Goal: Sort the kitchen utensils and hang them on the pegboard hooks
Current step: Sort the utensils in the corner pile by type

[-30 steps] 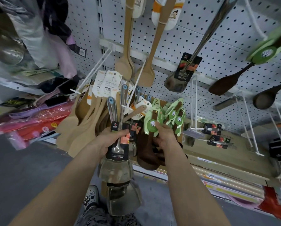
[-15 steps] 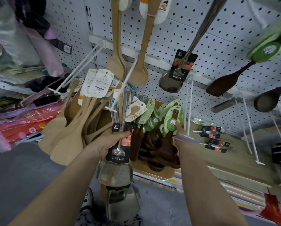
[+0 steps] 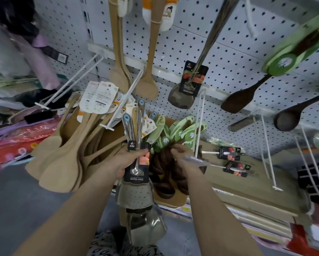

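Nearest, the left hand (image 3: 125, 163) grips a bunch of steel turners (image 3: 134, 194) by the handles, fingers curled round them, blades down; these are unhung. The right hand (image 3: 182, 156) reaches just beside the dark spoons (image 3: 166, 174) piled in a box (image 3: 171, 202). A blurred steel handle (image 3: 197, 161) crosses it, and I cannot tell whether the fingers pinch it or lie spread. Carded tools (image 3: 230, 153) lie loose on the cardboard to the right. To the left, wooden spatulas (image 3: 62, 163) cluster by a hook, their hanging point hidden behind tags. Farther off, on the pegboard (image 3: 229, 52), one turner (image 3: 182, 97), hung spatulas (image 3: 147, 85) and a dark spatula (image 3: 238, 100) hang, while a long hook (image 3: 199, 126) stands bare. I judge the sorting to be at an early stage, with most pieces left to hang. The top row is cut off.
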A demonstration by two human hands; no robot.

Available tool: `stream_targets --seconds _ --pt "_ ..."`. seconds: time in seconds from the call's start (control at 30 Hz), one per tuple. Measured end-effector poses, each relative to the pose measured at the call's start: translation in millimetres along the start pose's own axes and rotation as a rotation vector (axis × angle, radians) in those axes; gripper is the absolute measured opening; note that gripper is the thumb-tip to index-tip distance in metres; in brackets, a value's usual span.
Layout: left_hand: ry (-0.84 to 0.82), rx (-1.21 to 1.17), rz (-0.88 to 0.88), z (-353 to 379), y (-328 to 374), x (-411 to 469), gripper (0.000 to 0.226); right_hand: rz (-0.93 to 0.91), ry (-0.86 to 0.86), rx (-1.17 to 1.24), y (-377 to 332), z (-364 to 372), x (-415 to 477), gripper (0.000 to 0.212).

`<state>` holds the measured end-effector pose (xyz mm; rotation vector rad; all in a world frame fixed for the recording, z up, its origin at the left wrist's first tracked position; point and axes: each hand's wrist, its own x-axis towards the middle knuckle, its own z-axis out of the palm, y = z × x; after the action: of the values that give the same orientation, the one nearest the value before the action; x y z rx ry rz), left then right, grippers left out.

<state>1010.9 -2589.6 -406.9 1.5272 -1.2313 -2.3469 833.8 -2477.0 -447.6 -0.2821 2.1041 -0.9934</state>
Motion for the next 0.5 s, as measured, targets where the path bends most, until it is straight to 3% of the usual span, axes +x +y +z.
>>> stream_targets --seconds 0.1,0.2,0.3,0.5 --pt "0.02 -0.014 -0.009 0.2 -1.0 -1.2 0.023 -0.048 -0.077 0.028 -11.4 15.4 -22.0 0.018" --pt "-0.004 0.017 -0.001 -0.4 -2.5 -3.3 0.029 0.036 -0.336 0.165 -20.6 36.0 -39.7 0.037" --pt "-0.038 0.025 -0.013 -8.0 -1.8 -8.1 0.028 0.061 -0.372 0.198 -24.0 51.6 -51.1 0.052" --pt "-0.018 0.008 -0.033 -33.0 3.8 -27.7 0.018 0.057 -0.392 0.404 -23.3 66.7 -70.6 0.028"
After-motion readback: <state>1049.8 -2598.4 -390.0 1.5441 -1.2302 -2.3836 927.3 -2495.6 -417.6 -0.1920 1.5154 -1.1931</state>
